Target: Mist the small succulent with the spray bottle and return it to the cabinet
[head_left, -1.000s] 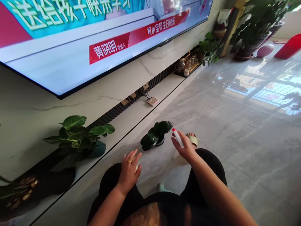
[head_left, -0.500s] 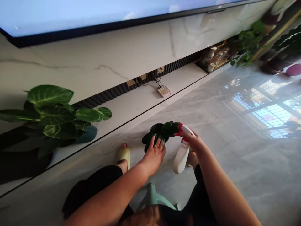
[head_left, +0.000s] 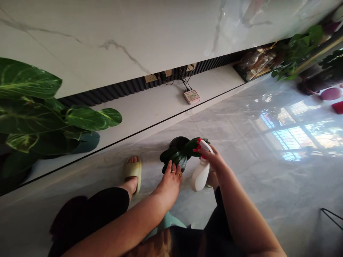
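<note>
A small potted plant [head_left: 180, 152] with dark green leaves stands in a black pot on the marble floor in front of me. My left hand [head_left: 170, 180] reaches to it, fingertips on a leaf, fingers apart. My right hand [head_left: 214, 161] grips a white spray bottle [head_left: 199, 175] by its red and white head, nozzle right at the plant's leaves. My left foot in a pale yellow slipper [head_left: 133, 170] rests on the floor to the left of the pot.
A large-leaved potted plant [head_left: 40, 110] stands on the low white ledge [head_left: 150, 110] at left. A small box with cables [head_left: 191, 96] lies on the ledge. More plants [head_left: 297, 53] and a tray of jars [head_left: 254, 64] sit far right. A pale green stool [head_left: 168, 223] is under me.
My view has tilted down and the screen has left the frame. My left hand went from my knee to the small plant. My right hand brought the spray bottle's nozzle up to the leaves.
</note>
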Tool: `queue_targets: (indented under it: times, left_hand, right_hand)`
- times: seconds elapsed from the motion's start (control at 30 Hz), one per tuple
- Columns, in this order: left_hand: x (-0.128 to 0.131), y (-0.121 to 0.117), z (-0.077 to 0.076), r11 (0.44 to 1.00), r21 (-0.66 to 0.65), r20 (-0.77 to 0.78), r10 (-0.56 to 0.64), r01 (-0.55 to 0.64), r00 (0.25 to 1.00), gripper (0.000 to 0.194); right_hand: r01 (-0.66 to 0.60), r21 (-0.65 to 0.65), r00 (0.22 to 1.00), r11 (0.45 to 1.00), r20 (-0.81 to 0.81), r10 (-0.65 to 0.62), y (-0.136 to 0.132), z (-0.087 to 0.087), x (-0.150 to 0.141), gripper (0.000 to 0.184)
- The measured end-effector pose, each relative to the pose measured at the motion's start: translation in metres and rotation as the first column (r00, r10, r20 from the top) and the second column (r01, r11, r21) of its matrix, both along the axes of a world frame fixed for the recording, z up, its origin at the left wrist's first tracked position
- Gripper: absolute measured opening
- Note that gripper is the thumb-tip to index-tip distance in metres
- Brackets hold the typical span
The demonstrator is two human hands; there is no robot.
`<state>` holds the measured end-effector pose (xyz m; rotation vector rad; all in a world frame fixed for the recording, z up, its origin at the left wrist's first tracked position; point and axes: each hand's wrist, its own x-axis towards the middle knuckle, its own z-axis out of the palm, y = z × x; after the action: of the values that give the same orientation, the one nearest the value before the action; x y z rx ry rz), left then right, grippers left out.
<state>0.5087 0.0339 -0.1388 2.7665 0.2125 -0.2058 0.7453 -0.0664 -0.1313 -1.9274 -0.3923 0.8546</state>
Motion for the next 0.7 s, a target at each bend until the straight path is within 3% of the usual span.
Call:
queue_targets:
  times: [0.1,0.2,0.4,0.7]
  left_hand:
    - [-0.003,-0.001,-0.007,0.999,-0.042,-0.008,0.021,-0.021,1.000,0.064]
    - [-0.003,-0.003,-0.007,0.999,-0.048,-0.007,0.026,-0.026,1.000,0.065]
    - [0.000,-0.005,0.003,0.998,0.068,-0.042,0.005,-0.002,0.999,0.052]
    - [0.004,-0.007,-0.001,0.999,0.048,-0.146,0.004,0.003,0.989,0.058]
  right_hand:
    - [-0.007,-0.006,0.995,1.000,-0.096,0.007,0.004,0.001,-0.004,0.050]
    - [-0.013,-0.020,0.995,1.000,-0.095,0.011,0.002,0.007,-0.008,0.050]
    - [0.065,-0.060,0.991,0.996,-0.116,-0.071,-0.009,0.018,-0.008,0.058]
    - [0.020,-0.098,0.997,0.995,-0.068,-0.027,-0.022,0.006,-0.003,0.055]
